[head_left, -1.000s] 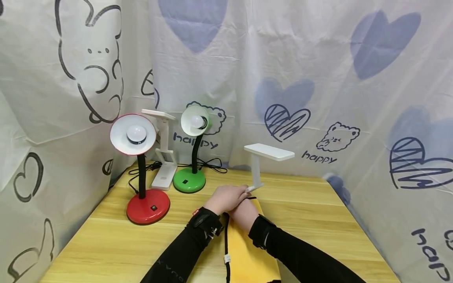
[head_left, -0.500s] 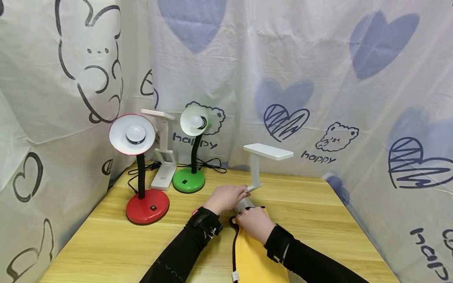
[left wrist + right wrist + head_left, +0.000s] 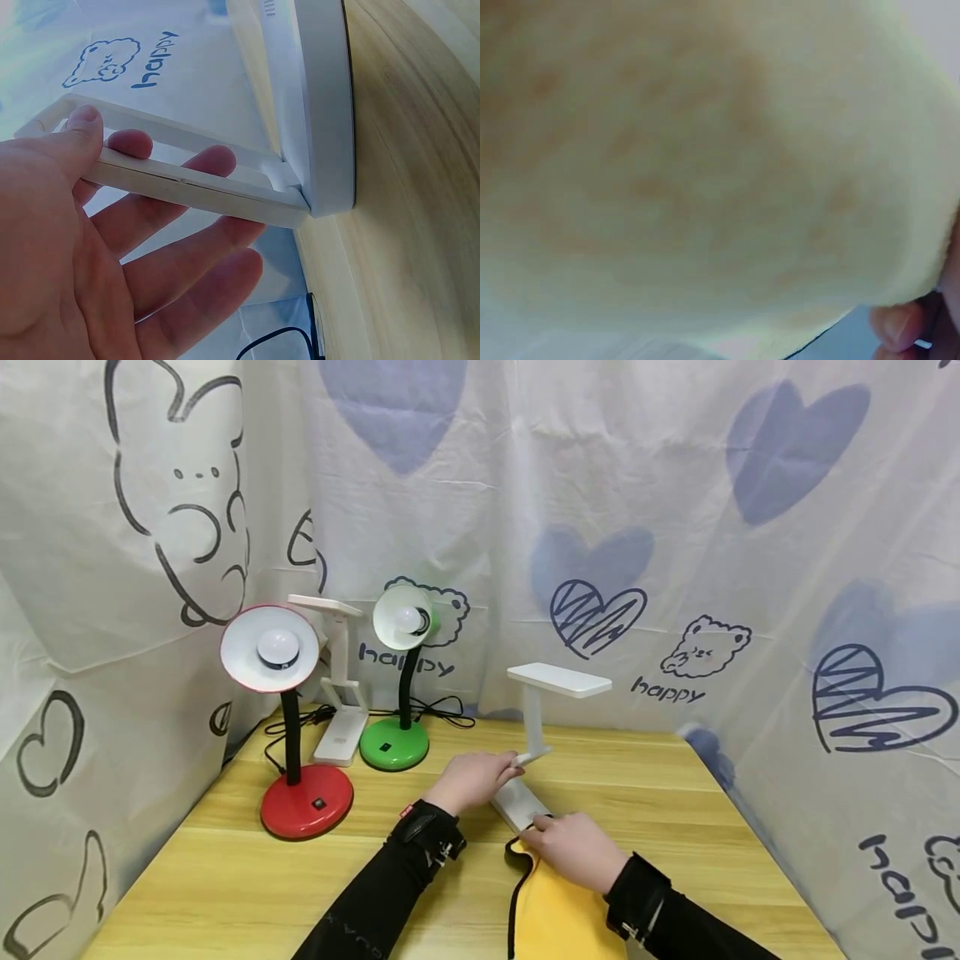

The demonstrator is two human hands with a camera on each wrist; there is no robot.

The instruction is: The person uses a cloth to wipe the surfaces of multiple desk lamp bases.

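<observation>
A white folding desk lamp (image 3: 519, 803) stands in the middle of the table. My left hand (image 3: 472, 779) grips its lower arm; the left wrist view shows thumb and fingers around the slotted white arm (image 3: 187, 187), beside the lamp's base (image 3: 326, 112). My right hand (image 3: 577, 850) pinches the black-edged corner of a yellow cloth (image 3: 566, 914) at the near end of that base. Most of the right wrist view is the blurred cloth (image 3: 705, 150), with fingertips (image 3: 898, 326) at its lower right.
To the left stand a red lamp (image 3: 307, 802), a green lamp (image 3: 394, 745) and another white folding lamp (image 3: 341, 735). Black cords (image 3: 444, 713) lie behind them. Printed curtains (image 3: 450, 527) enclose the wooden table (image 3: 675, 810) at the back and sides.
My right hand has come toward me and to the right, drawing the cloth along and uncovering the white lamp's base. The left hand keeps its grip on the arm. The head view has shifted slightly.
</observation>
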